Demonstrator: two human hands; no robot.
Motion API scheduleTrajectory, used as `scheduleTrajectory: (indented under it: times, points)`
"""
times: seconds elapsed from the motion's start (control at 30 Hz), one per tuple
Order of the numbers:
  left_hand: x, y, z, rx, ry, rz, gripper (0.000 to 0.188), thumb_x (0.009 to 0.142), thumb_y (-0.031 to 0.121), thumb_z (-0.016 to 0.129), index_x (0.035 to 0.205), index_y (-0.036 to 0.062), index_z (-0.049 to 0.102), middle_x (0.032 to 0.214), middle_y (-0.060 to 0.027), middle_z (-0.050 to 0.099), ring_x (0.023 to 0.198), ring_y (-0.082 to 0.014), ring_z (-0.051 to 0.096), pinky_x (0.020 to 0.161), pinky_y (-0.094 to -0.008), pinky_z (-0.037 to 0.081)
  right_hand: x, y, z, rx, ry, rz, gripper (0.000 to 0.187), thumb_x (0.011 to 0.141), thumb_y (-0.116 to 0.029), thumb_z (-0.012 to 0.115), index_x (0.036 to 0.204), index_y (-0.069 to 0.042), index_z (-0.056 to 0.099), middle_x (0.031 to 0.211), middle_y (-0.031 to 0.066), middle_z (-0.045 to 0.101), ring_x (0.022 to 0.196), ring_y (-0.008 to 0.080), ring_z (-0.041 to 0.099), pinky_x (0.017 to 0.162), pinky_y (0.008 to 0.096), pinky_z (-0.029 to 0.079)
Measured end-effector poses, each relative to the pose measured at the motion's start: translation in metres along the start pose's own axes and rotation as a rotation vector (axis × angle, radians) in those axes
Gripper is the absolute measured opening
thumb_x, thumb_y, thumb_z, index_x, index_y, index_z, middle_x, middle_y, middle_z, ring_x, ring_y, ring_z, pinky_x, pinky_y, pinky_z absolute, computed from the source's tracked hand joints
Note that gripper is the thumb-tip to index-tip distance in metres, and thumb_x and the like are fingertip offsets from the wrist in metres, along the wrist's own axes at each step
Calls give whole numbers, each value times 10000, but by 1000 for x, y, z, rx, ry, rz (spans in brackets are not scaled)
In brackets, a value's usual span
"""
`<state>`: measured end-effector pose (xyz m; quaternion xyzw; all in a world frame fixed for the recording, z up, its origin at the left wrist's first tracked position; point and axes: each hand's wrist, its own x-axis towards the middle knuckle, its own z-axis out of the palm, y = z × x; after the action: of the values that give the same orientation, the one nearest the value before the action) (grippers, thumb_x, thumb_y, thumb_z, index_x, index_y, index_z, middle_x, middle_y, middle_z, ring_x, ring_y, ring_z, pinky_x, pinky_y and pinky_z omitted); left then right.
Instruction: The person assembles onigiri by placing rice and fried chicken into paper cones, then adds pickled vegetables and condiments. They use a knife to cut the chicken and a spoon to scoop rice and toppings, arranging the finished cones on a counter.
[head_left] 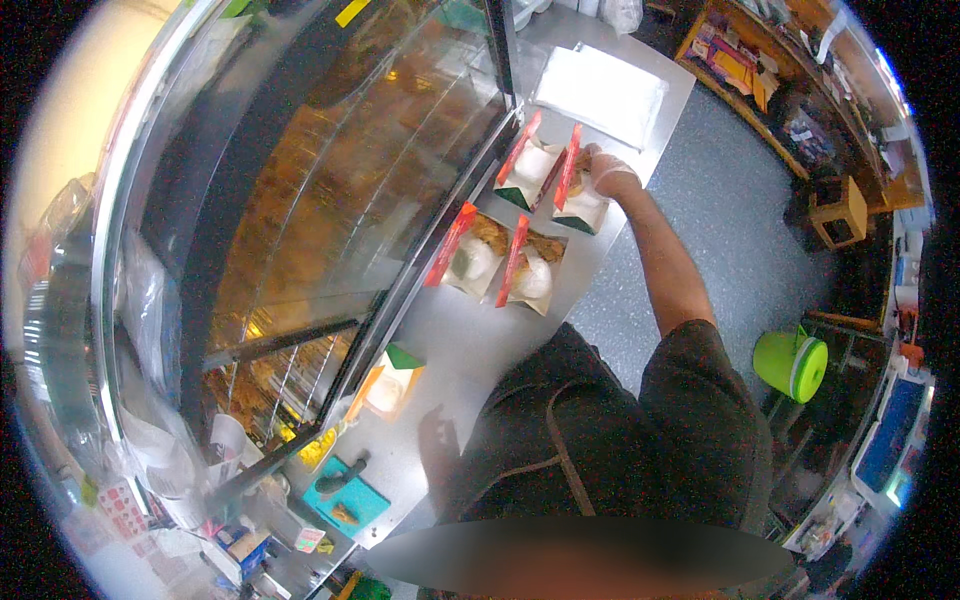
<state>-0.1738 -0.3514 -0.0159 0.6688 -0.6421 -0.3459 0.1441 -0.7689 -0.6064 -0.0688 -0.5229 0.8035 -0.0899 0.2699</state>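
Note:
My right hand (612,176), in a thin clear glove, reaches into the far right open paper box (580,208). Its fingers are closed on a brown piece of what looks like fried chicken (582,172), over white rice. To its left stands another box with white rice (538,163). Nearer me, two boxes hold rice (531,281) and fried pieces (489,233). My left hand (438,440) is low over the near counter, slightly blurred, its fingers apart and holding nothing visible. Ahead of it sits a separate open box with rice (385,390).
A glass display case (350,150) with a dark frame runs along the counter's left. A teal cutting board (350,500) with a dark-handled tool lies at the near end. White sheets (603,95) are stacked at the far end. A green bucket (790,365) stands right, near shelves.

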Motion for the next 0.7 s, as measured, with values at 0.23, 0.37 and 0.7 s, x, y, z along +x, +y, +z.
scheduleTrajectory:
  times: [0.23, 0.37, 0.7]
  points:
    - [-10, -14, -7, 48, 8, 25, 384, 1021, 181, 644, 1391, 80, 629, 1397, -165, 623, 1265, -334, 600, 1078, -437, 488, 16, 29, 54, 215, 280, 14, 376, 1032, -305, 561, 1328, -108, 684, 1292, 189, 718, 1265, 370, 650, 1087, 459, 494]
    - [-23, -26, -10, 145, 93, 112, 376, 1016, 188, 653, 1382, 105, 638, 1368, -173, 640, 1266, -352, 613, 1083, -455, 509, 40, 68, 65, -219, 187, -201, 404, 1072, -364, 536, 1317, -79, 685, 1272, 137, 732, 1168, 325, 702, 991, 429, 552]
    - [-82, -88, -33, 7, 362, -237, 381, 995, 225, 653, 1341, 67, 657, 1309, -163, 683, 1166, -346, 667, 1040, -449, 529, -11, 37, 31, -239, 478, 182, 504, 1078, -378, 565, 1504, -108, 528, 1358, 140, 678, 1234, 270, 674, 913, 428, 600]
